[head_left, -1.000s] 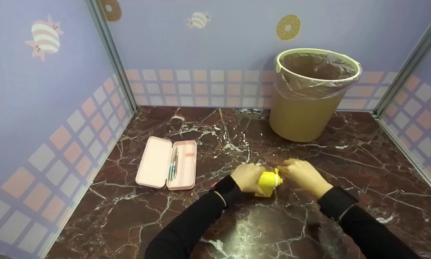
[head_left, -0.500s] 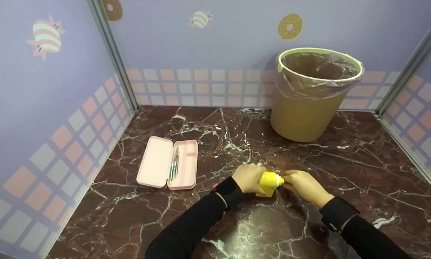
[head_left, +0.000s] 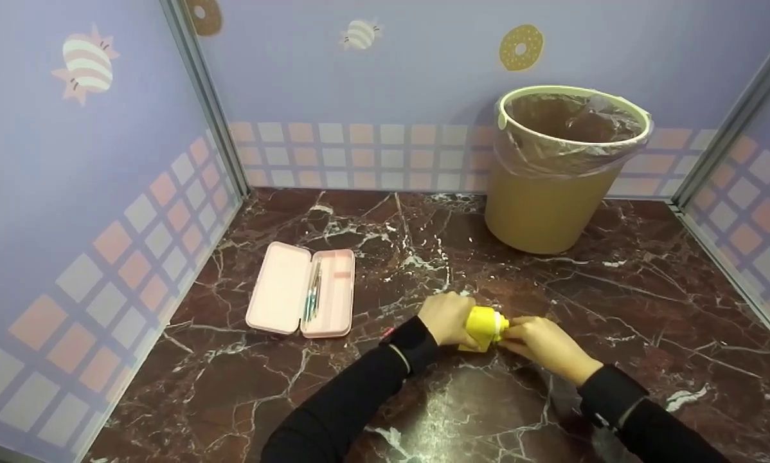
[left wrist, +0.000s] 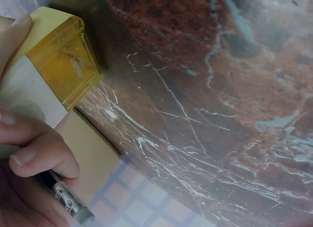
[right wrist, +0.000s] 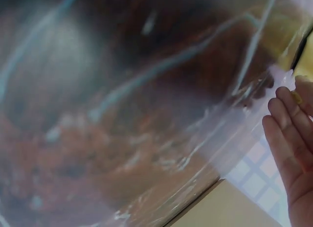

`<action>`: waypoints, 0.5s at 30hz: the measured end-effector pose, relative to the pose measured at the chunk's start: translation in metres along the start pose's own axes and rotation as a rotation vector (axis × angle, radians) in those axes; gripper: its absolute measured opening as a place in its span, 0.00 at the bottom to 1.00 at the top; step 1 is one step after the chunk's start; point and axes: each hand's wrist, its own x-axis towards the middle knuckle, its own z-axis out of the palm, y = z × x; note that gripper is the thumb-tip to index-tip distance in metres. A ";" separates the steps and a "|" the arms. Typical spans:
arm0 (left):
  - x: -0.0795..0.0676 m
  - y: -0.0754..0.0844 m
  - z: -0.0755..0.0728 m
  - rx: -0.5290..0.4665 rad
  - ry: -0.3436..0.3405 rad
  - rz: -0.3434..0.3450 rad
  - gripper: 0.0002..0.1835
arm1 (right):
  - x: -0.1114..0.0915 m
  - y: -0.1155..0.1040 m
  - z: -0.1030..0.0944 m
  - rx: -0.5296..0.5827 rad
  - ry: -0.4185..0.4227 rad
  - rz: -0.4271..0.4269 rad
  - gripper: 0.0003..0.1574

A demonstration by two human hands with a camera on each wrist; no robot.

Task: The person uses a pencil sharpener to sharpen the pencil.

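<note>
We cannot read the print on the bottle, partly behind the left hand; both sleeves are cut off.

Two bare hands, left hand and right hand. Nails visible on the left only: short fingernails, rounded tips, plain. Left sleeve and right sleeve: both black, long, matte fabric, plain as far as the head view shows. Each wrist has a wide black band over it: left band, right band. Bands look thicker than the sleeves, straight-edged. Thin pale line along the sleeve-side edge of each, slightly curved. Right band also has a small pale spot low on its near side, too small to make out.
</note>
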 end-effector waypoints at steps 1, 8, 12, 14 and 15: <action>0.000 0.000 0.000 -0.003 -0.001 -0.003 0.29 | -0.001 -0.001 0.000 0.009 0.002 -0.007 0.06; -0.002 0.001 -0.004 -0.011 -0.007 -0.009 0.29 | -0.006 -0.009 -0.005 0.029 0.002 -0.058 0.08; -0.001 0.001 -0.004 -0.010 -0.007 -0.013 0.29 | -0.008 -0.013 -0.008 0.008 0.007 -0.069 0.08; -0.001 0.002 -0.002 -0.009 -0.012 -0.020 0.29 | -0.011 -0.016 -0.009 -0.001 0.004 -0.061 0.08; -0.002 0.002 -0.001 -0.010 -0.016 -0.022 0.29 | -0.012 -0.018 -0.009 -0.004 0.000 -0.055 0.08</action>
